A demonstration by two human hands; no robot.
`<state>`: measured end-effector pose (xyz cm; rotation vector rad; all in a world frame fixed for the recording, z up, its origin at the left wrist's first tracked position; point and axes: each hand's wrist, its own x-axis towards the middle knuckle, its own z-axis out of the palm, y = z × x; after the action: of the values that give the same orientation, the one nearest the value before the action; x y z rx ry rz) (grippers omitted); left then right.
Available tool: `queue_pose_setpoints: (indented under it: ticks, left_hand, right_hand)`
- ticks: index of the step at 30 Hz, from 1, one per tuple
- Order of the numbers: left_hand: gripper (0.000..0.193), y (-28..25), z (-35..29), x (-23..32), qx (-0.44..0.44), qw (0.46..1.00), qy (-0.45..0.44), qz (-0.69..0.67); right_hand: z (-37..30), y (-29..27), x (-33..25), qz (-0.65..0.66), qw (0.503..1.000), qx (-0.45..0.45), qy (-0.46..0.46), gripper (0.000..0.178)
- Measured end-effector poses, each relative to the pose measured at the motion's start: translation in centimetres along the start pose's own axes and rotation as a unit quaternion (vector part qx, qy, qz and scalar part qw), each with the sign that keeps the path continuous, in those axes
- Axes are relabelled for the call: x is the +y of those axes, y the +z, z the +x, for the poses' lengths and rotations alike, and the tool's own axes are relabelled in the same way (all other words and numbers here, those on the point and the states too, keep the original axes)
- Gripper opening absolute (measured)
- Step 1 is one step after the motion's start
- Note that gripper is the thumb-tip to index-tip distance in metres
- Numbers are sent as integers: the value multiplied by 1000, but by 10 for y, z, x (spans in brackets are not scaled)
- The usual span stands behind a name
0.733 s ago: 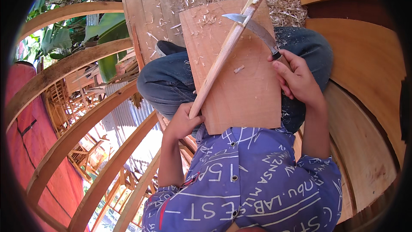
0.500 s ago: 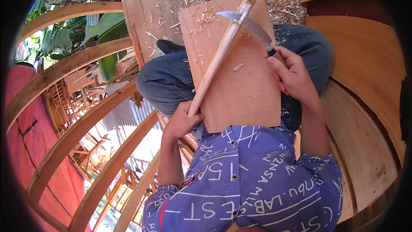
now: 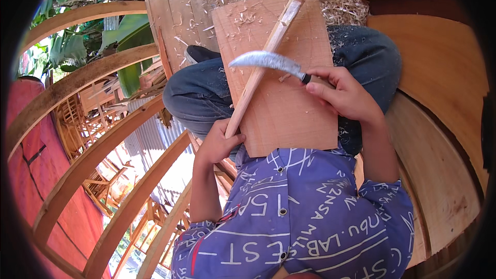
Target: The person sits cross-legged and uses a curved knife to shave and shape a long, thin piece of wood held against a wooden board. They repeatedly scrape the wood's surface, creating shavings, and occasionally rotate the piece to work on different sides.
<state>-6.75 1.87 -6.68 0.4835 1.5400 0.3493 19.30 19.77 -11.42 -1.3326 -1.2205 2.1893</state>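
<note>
Head view: your left fingers (image 3: pixel 236 139) grip the wooden stick (image 3: pixel 277 32), right fingers (image 3: pixel 321 91) the curved knife (image 3: pixel 266 60). Stick seems light, stiff; hold its near end.

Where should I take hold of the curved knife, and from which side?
Best by its dark handle, coming from the person's right. The curved blade runs leftward over the wooden stick, with its tip pointing away from that side, so this approach should avoid the edge. The right hand holds the handle that way.
</note>
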Motion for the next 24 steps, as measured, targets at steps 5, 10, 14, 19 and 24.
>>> queue_pose_setpoints:
  ticks: [5,10,14,19,24]
  left_hand:
    - [15,0,0,-9,2,1000,0,-13]
    - [15,0,-3,-4,4,1000,-5,-8]
    - [16,-2,-2,-11,-3,1000,13,-11]
    - [16,0,0,-8,-1,1000,18,-20]
    - [15,-2,-1,-5,-2,1000,0,-16]
  right_hand:
    - [-13,7,-26,-16,996,-72,44,21]
    - [-5,-8,-29,-14,1000,-4,5,24]
    - [-11,-1,-31,22,999,43,-8,21]
    - [-12,-5,-33,-34,998,-53,5,18]
    - [-9,-7,-21,-50,993,-100,-32,22]
